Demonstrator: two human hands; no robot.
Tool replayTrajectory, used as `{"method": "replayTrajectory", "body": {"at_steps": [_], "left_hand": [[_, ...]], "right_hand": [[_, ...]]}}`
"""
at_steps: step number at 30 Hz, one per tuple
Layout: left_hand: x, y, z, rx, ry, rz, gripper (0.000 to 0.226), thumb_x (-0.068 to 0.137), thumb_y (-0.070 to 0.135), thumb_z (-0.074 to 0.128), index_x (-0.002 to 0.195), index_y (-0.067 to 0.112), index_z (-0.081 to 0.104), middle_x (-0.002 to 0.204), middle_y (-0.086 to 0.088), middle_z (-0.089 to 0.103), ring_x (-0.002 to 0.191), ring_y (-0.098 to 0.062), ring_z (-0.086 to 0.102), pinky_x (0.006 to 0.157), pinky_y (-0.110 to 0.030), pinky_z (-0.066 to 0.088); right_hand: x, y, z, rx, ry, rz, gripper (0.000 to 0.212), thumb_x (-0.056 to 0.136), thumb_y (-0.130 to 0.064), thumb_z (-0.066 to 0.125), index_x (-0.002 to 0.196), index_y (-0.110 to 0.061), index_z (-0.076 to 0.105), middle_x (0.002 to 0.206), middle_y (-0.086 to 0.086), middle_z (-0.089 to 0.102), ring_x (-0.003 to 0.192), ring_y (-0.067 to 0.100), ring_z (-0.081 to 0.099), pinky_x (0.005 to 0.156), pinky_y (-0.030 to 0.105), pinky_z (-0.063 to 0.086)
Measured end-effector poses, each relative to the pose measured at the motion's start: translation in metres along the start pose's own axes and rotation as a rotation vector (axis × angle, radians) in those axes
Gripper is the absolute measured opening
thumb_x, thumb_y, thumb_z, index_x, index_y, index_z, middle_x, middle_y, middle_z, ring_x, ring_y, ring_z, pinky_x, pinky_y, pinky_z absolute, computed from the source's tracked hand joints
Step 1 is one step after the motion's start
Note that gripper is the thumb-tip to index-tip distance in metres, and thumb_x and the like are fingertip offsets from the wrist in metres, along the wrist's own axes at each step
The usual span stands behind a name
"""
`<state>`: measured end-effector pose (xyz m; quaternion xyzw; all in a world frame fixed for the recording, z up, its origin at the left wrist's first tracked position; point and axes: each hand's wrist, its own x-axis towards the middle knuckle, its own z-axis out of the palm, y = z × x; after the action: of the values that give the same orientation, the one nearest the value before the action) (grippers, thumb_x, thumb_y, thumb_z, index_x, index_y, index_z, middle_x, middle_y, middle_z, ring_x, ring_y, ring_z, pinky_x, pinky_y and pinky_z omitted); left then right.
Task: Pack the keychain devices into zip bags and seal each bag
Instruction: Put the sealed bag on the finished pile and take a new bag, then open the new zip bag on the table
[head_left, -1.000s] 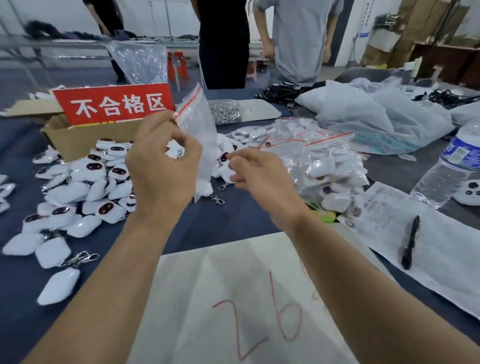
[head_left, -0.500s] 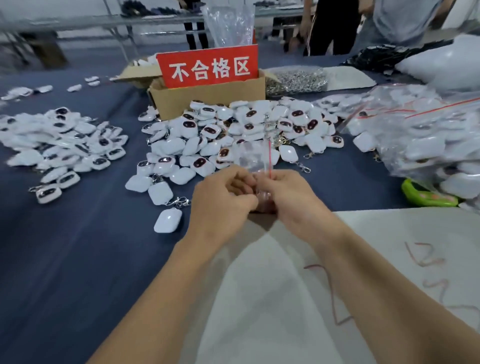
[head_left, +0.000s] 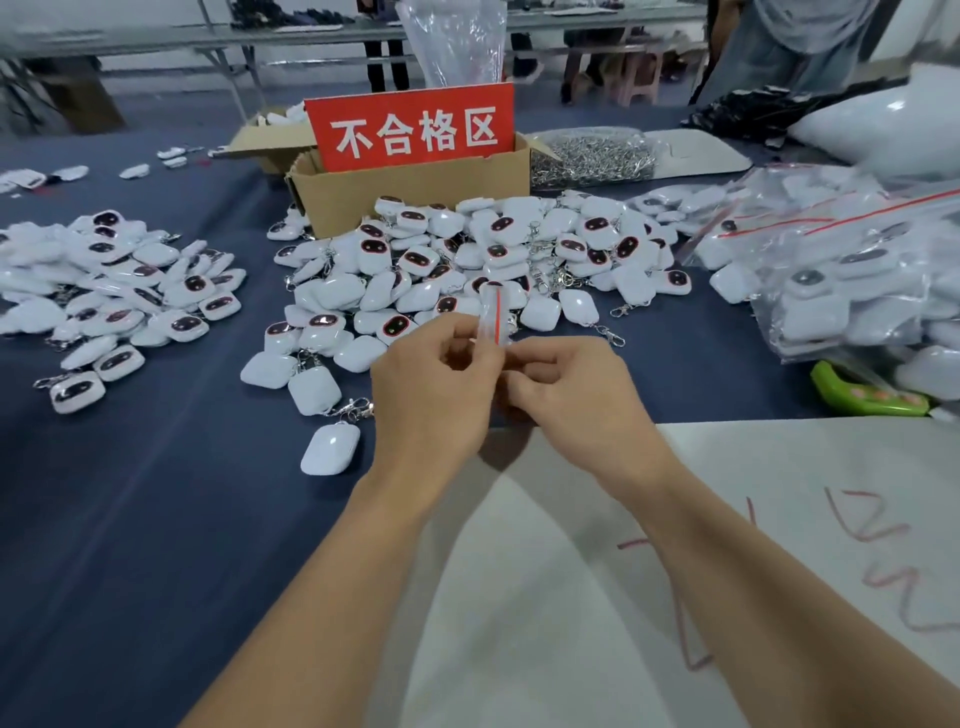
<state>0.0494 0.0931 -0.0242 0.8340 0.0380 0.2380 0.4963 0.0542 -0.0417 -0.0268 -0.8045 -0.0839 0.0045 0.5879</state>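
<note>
**Head view.** The zip bag (head_left: 492, 318) is mostly hidden. Only its upper part rises between the two hands, seen nearly edge-on. Its lower part lies behind the fingers, so whether a device sits inside cannot be told.

The left hand (head_left: 431, 400) and right hand (head_left: 569, 400) meet above the surface (head_left: 130, 493), backs toward the camera. The left fingers (head_left: 460, 338) are curled and pinch the bag from the left. The right fingers (head_left: 527, 364) curl in and pinch it from the right. Most fingertips are concealed.

The visible part of the bag is clear, creased film with a thin red line running up it.

Just behind it, loose devices (head_left: 467, 260) lie heaped on the dark blue cloth. They are white, rounded-square shells; many show a dark oval face rimmed in red, and some carry metal clasps.

A second heap (head_left: 119, 280) at left is cut off by the frame edge. At right, filled bags (head_left: 831, 280) form a blurred mound, also cut off, with a green object (head_left: 867, 397) partly tucked beneath.

A box (head_left: 415, 195) bearing a red sign (head_left: 410, 127) stands behind the devices, with metal clips (head_left: 592, 156) just to its right. A white sheet (head_left: 597, 597) with red marks lies under the forearms.
</note>
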Motion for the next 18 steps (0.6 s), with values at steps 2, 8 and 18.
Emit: {"method": "replayTrajectory", "body": {"at_steps": [2, 8, 18], "left_hand": [[0.002, -0.001, 0.000, -0.094, -0.081, -0.039, 0.012, 0.086, 0.030, 0.068, 0.079, 0.039, 0.073, 0.073, 0.019, 0.074, 0.072, -0.004, 0.071, 0.071, -0.030, 0.056], [0.007, -0.009, 0.001, -0.267, -0.200, -0.034, 0.038, 0.079, -0.008, 0.069, 0.099, 0.023, 0.079, 0.086, 0.002, 0.080, 0.081, -0.019, 0.077, 0.073, -0.032, 0.062], [-0.003, 0.000, 0.001, 0.096, 0.070, 0.125, 0.057, 0.076, -0.003, 0.066, 0.120, 0.031, 0.076, 0.102, 0.030, 0.066, 0.100, -0.002, 0.062, 0.088, -0.014, 0.047]], "right_hand": [[0.000, 0.002, 0.000, -0.065, 0.148, -0.022, 0.007, 0.083, -0.019, 0.078, 0.078, -0.025, 0.078, 0.064, -0.010, 0.074, 0.059, 0.005, 0.067, 0.064, 0.018, 0.054], [-0.001, -0.007, -0.001, 0.002, 0.171, -0.056, 0.011, 0.082, -0.030, 0.077, 0.074, -0.023, 0.074, 0.065, -0.006, 0.074, 0.063, 0.014, 0.070, 0.068, 0.032, 0.059], [0.006, -0.005, -0.021, 0.087, 0.222, -0.165, 0.035, 0.087, -0.004, 0.062, 0.073, -0.031, 0.077, 0.058, -0.004, 0.068, 0.052, 0.010, 0.058, 0.060, 0.033, 0.054]]}}
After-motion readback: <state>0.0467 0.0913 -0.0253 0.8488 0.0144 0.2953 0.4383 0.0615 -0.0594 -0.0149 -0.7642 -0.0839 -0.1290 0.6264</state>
